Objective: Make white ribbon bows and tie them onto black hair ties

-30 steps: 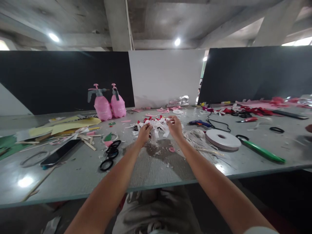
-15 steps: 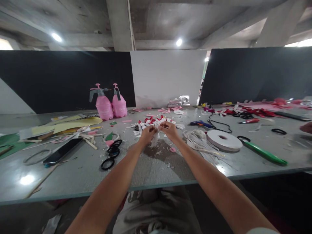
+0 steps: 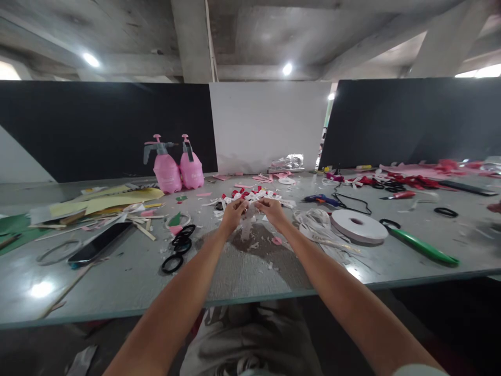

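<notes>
A strip of translucent white ribbon [image 3: 246, 227] hangs between my hands, its lower end loose above the table. My left hand [image 3: 234, 213] pinches it from one side, fingertips pressed together. From the other side, my right hand [image 3: 271, 210] grips the same ribbon near its top, thumb against forefinger. Just behind the fingers lies a pile of red and white ribbon bows [image 3: 250, 194], partly covered by my hands. To the right sit a white ribbon roll [image 3: 359, 225] and a loose bundle of printed ribbon [image 3: 315, 222].
Black-handled scissors [image 3: 182, 243] and a phone [image 3: 100, 243] lie on the left. Two pink spray bottles [image 3: 167, 172] stand behind. On the right are a blue glue gun [image 3: 323, 199], a green-handled tool [image 3: 426, 246] and a red cutter [image 3: 399, 195]. Another person's hand [image 3: 494, 207] shows at the right edge.
My hands have drawn slightly apart, with the ribbon strip showing more plainly between them. The other person's hand at the far right has shifted a little outward.
</notes>
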Motion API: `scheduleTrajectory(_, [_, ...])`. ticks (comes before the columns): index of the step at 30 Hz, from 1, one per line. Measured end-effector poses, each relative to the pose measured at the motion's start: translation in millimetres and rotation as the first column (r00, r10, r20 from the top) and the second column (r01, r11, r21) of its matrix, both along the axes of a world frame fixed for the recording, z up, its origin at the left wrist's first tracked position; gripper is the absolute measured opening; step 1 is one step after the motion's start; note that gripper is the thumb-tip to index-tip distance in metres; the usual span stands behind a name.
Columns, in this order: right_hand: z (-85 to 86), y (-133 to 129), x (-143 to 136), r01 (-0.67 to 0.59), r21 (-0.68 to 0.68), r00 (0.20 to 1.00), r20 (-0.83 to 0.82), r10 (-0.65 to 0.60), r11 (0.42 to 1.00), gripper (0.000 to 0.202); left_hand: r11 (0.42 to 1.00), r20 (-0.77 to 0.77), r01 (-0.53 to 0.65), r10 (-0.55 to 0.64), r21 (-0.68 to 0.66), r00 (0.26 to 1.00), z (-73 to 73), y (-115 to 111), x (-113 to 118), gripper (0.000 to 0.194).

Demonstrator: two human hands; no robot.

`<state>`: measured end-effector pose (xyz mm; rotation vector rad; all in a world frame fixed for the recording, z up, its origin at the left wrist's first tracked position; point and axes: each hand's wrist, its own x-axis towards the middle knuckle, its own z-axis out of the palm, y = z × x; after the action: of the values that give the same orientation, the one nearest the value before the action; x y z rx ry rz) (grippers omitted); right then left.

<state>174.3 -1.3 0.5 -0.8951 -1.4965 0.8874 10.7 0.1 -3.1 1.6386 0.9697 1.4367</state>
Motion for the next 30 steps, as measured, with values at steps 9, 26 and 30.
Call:
scheduleTrajectory(9, [0.9, -1, -3, -0.101, -0.117, 0.993, -0.064, 0.094, 0.988, 0.036, 0.965, -0.215, -0.201, 0.235, 0.170, 0.948, 3.8, -9, -1, 0.018])
scheduleTrajectory(26, [-10.0, 2, -9, -0.208, -0.122, 0.975, -0.101, 0.196, 0.970, 0.036, 0.991, 0.088, -0.130, 0.132, -0.030, 0.987, 5.8, -3, 0, 0.030])
scheduleTrajectory(30, [-7.8, 2, -11, -0.178, -0.120, 0.980, -0.110, 0.165, 0.977, 0.028, 0.991, 0.105, -0.090, 0.100, -0.103, 0.989, 5.3, -4, 2, 0.035])
